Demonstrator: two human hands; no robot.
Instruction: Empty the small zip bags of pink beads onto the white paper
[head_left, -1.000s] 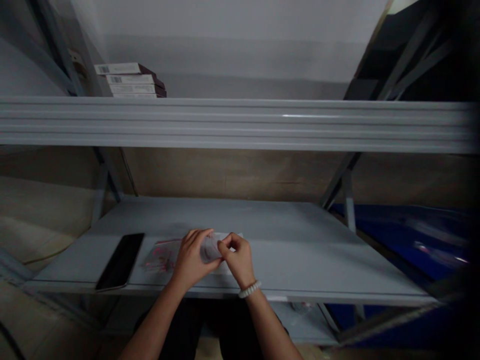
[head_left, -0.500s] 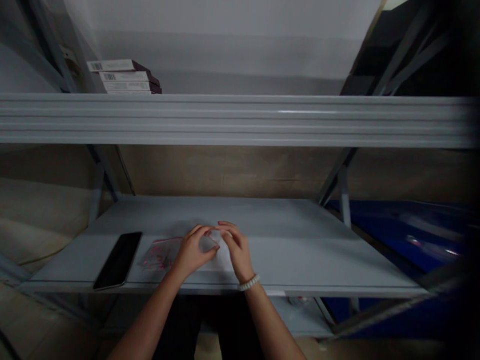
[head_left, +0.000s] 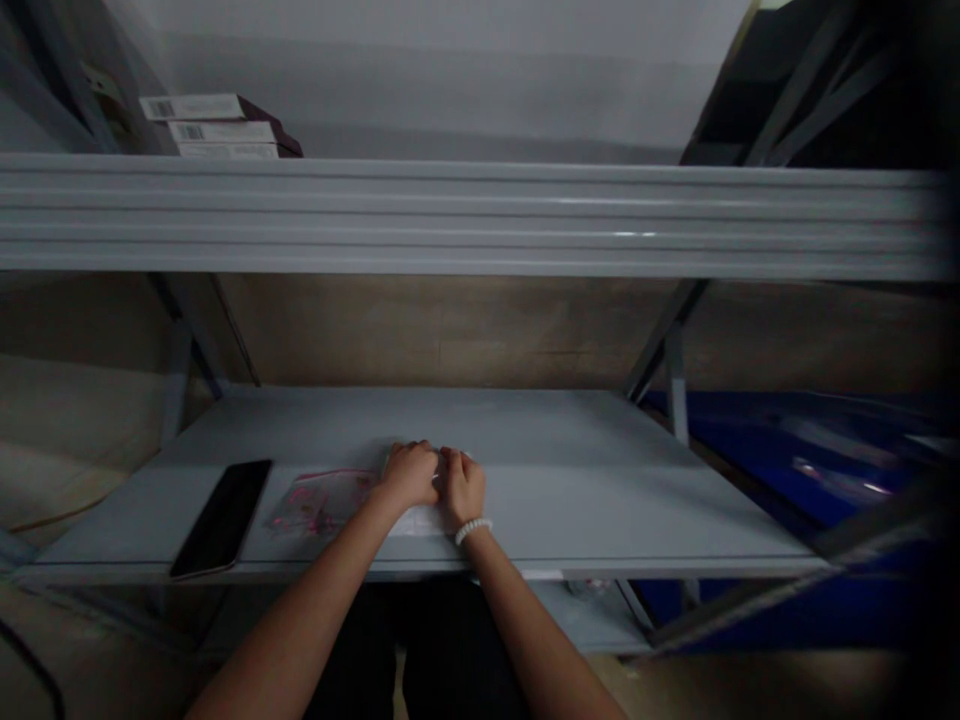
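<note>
Left forearm: bare, slanting up and inward from the lower left.
Left hand: back uppermost, fingers curled; their grip is hidden.
Right forearm: bare, slanting up and inward from the lower right.
Right hand: just beside the left, fingers bent inward, fingertips hard to make out.

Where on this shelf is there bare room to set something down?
Bare shelf runs from the right hand to the right edge, and behind both hands to the back edge. Crowded leftward: left hand, clear bag, flat black device.
</note>
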